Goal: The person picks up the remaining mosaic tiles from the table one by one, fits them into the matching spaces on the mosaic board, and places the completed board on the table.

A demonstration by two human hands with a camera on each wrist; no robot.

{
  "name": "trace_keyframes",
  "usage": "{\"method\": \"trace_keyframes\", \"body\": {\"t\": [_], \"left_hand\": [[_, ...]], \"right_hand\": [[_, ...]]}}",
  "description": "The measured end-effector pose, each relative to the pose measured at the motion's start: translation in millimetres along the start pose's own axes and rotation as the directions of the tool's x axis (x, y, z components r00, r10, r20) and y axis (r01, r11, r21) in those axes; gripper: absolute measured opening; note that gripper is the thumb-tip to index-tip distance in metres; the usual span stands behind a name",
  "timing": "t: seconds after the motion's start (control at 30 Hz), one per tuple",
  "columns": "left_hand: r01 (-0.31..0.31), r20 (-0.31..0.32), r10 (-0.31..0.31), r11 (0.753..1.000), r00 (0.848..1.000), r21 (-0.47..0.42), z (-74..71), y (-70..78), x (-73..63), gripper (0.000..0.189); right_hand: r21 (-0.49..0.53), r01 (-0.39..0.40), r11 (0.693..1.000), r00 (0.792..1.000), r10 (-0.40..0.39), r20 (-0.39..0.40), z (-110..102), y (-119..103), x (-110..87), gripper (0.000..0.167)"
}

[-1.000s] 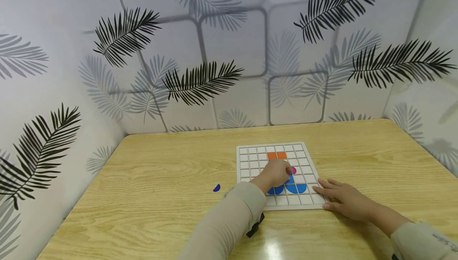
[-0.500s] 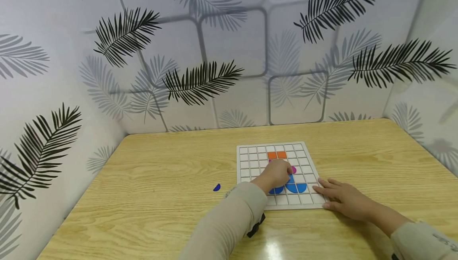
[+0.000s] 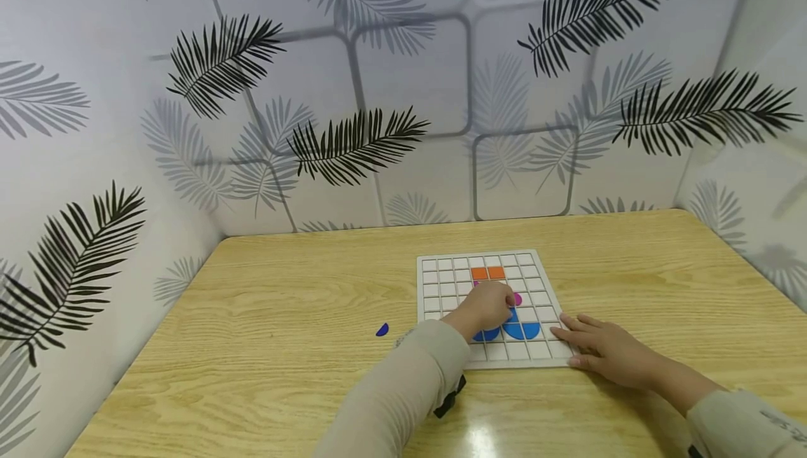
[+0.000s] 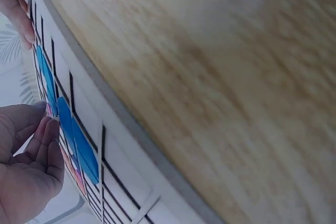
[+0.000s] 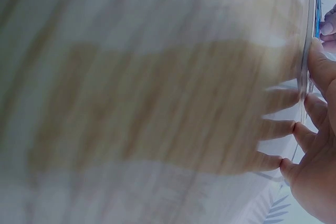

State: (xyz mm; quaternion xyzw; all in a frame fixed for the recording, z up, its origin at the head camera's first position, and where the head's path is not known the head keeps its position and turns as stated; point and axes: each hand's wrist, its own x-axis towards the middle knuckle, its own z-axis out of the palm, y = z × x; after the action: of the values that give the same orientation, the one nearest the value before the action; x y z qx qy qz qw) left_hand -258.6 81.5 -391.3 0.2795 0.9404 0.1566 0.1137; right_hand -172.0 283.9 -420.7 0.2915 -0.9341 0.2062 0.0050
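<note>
A white gridded board (image 3: 431, 272) lies on the table, with two orange squares (image 3: 488, 273) near its far edge and blue rounded pieces (image 3: 522, 331) nearer me. My left hand (image 3: 484, 306) reaches over the middle of the board, fingers bent and tips low at the blue and pink pieces. A pink round piece (image 3: 518, 300) lies just right of these fingertips. In the left wrist view the thumb and fingers (image 4: 46, 129) come together at the board; I cannot tell whether a piece is between them. My right hand (image 3: 608, 349) rests with spread fingers touching the board's right edge.
A dark blue rounded piece (image 3: 382, 330) lies alone on the wooden table (image 3: 284, 304), left of the board. Behind the table stands a wall (image 3: 416, 178) with a leaf pattern, and a similar wall closes the left side.
</note>
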Motion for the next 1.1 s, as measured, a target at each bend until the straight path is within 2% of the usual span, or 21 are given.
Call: {"method": "trace_keyframes", "body": {"t": [0.2, 0.33, 0.5, 0.67, 0.9, 1.1], "left_hand": [[-0.021, -0.014, 0.021, 0.999, 1.0, -0.025, -9.5, -2.8, -6.5, 0.021], [-0.042, -0.007, 0.042, 0.996, 0.999, -0.081, -16.4, -5.2, -11.7, 0.021], [-0.068, -0.002, 0.068, 0.981, 0.998, -0.179, -22.1, -8.2, -18.5, 0.018], [-0.059, 0.006, 0.063, 0.964, 0.998, -0.261, -26.6, -12.4, -26.2, 0.016], [-0.092, 0.015, 0.1, 0.953, 0.995, -0.29, -34.8, -19.6, -41.4, 0.019], [-0.1, 0.012, 0.111, 0.931, 0.994, -0.35, -42.1, -27.2, -54.3, 0.019]], "right_hand": [[0.008, -0.004, 1.0, 1.0, 0.004, 0.001, 1, 1, 1.2, 0.049], [0.003, -0.007, 1.0, 1.0, 0.007, 0.004, 1, 2, 1.7, 0.049], [-0.007, -0.016, 1.0, 1.0, 0.016, 0.007, 1, 3, 2.2, 0.049], [-0.017, -0.032, 0.999, 0.999, 0.032, 0.014, 2, 3, 2.6, 0.049], [-0.025, -0.031, 0.999, 0.999, 0.031, 0.017, 2, 3, 2.2, 0.049], [-0.026, -0.028, 0.999, 1.0, 0.029, 0.01, 2, 1, 1.7, 0.049]]}}
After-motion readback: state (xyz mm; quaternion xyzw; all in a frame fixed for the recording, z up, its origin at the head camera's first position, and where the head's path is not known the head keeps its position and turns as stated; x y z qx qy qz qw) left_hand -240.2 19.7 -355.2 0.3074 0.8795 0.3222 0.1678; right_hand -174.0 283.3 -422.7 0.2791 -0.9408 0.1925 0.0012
